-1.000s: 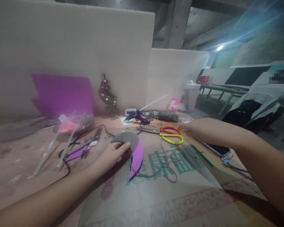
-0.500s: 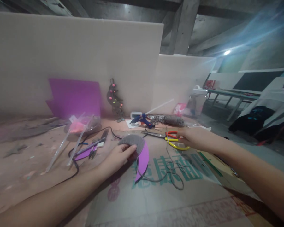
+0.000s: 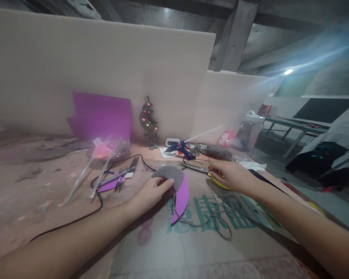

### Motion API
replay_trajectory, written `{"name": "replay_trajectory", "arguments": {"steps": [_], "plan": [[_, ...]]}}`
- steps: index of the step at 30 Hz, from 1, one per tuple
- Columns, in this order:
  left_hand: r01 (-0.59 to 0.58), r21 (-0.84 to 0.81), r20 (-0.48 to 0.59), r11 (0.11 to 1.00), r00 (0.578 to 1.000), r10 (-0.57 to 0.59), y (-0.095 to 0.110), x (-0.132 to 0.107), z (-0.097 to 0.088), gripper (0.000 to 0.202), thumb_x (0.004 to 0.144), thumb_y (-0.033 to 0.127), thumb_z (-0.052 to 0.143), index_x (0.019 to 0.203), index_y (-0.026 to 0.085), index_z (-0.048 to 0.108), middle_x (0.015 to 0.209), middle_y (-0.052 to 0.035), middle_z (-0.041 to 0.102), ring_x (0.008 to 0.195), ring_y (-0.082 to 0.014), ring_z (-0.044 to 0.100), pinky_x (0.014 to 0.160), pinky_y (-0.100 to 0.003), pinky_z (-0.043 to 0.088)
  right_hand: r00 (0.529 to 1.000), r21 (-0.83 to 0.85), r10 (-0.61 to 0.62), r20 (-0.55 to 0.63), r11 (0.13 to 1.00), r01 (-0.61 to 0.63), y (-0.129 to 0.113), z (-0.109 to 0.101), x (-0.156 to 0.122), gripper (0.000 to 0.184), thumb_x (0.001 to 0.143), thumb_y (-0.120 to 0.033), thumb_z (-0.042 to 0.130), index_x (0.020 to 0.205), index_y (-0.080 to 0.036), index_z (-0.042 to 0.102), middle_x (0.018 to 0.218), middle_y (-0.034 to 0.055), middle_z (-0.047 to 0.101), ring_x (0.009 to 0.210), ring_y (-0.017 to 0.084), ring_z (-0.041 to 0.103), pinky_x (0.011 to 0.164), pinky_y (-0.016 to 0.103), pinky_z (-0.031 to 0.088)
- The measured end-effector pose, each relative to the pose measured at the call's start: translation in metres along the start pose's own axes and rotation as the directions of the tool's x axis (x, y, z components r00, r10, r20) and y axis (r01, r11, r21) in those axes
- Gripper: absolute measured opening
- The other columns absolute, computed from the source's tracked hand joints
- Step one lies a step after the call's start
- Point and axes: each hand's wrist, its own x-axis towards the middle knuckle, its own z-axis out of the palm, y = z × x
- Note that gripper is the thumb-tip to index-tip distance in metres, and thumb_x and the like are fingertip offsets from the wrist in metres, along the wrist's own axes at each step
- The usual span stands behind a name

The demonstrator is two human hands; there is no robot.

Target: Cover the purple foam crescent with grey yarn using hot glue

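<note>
My left hand [image 3: 151, 192] pinches the edge of a purple foam crescent [image 3: 180, 193] partly covered with grey yarn, which lies on the cardboard sheet [image 3: 192, 240]. My right hand [image 3: 231, 176] is closed over the red and yellow handles of the scissors [image 3: 196, 167], whose blades point left along the table. A loose loop of grey yarn [image 3: 218, 221] trails across the cardboard below the crescent.
A blue glue gun [image 3: 178, 147] and a skein of grey yarn [image 3: 211, 151] lie behind the scissors. A purple foam sheet [image 3: 101, 116] and a decorated dark crescent [image 3: 147, 120] lean on the white board. Glue sticks, a black cord [image 3: 95, 193] and small snips lie at left.
My right hand has moved left onto the scissors' handles and closed over them. The left hand has kept its hold on the crescent. The camera has shifted, moving everything rightward.
</note>
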Motion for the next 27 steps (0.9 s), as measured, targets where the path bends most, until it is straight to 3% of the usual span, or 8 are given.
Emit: {"name": "replay_trajectory", "arguments": {"steps": [7,11,16,21,27], "plan": [[0.03,-0.036,-0.011,0.999,0.999,-0.031,0.004,-0.001,0.0,0.041,0.079,0.055,0.055,0.068,0.015,0.058,0.066,-0.0009,0.061,0.062,-0.015,0.053,0.059,-0.025,0.038,0.998,-0.039,-0.02,-0.067,0.999,0.017,-0.01,0.003,0.028,0.032,0.092,-0.03,0.045,0.116,-0.017,0.061,0.114,0.0115,0.067,0.103,0.025,0.062,0.085,0.033,0.044],[0.046,-0.011,-0.008,0.999,0.999,-0.046,0.006,-0.001,-0.001,0.04,0.079,0.054,0.055,0.069,0.015,0.06,0.066,-0.0011,0.062,0.061,-0.0157,0.055,0.058,-0.026,0.039,0.997,0.07,0.072,-0.033,0.995,-0.069,-0.005,0.011,0.06,0.042,0.09,-0.036,0.048,0.126,-0.017,0.057,0.122,0.0128,0.065,0.107,0.028,0.062,0.088,0.034,0.046],[0.032,-0.038,0.034,0.999,0.999,-0.031,0.005,0.0,-0.001,0.038,0.081,0.051,0.054,0.072,0.016,0.061,0.068,-0.001,0.065,0.062,-0.0153,0.056,0.059,-0.025,0.04,0.967,0.342,0.254,-0.024,0.911,-0.231,0.008,0.036,0.105,0.046,0.082,-0.031,0.059,0.125,-0.014,0.059,0.127,0.015,0.062,0.113,0.03,0.059,0.094,0.036,0.044],[0.023,-0.079,0.049,0.997,0.999,-0.02,0.002,0.0,-0.001,0.035,0.082,0.05,0.055,0.077,0.016,0.063,0.071,-0.0011,0.066,0.061,-0.0145,0.056,0.056,-0.024,0.039,0.97,0.492,0.242,0.027,0.842,-0.223,0.006,0.06,0.134,0.037,0.085,-0.026,0.058,0.119,-0.015,0.061,0.115,0.0079,0.07,0.099,0.018,0.067,0.084,0.024,0.05],[-0.023,-0.096,0.091,0.995,0.995,0.031,0.002,0.002,-0.001,0.033,0.083,0.045,0.055,0.077,0.015,0.064,0.073,-0.0024,0.067,0.066,-0.0156,0.058,0.06,-0.025,0.04,0.952,0.516,0.302,0.046,0.809,-0.281,-0.009,0.072,0.145,0.046,0.072,-0.034,0.075,0.111,-0.014,0.063,0.104,0.0114,0.072,0.092,0.023,0.067,0.082,0.032,0.051]]}}
